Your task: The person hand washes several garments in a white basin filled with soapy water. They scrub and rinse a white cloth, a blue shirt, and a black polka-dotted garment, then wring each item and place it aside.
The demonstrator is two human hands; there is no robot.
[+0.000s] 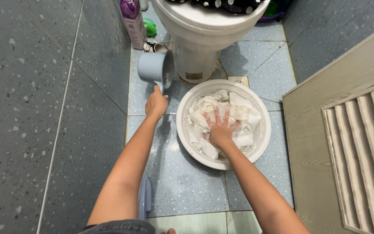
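A white round basin (262, 143) sits on the wet blue floor tiles, filled with water and white cloth (240, 113). My right hand (220, 128) lies flat on the cloth inside the basin, fingers spread and pressing down. My left hand (156, 104) grips the handle of a grey plastic dipper (153, 67), held up to the left of the basin and tilted on its side, its mouth facing right.
A white toilet (204, 30) stands just beyond the basin. A purple-capped bottle (133, 21) and a green object (150, 28) sit by the grey speckled wall on the left. A wood-grain louvred door (351, 143) is on the right. A grey-blue slipper (144, 199) lies near my feet.
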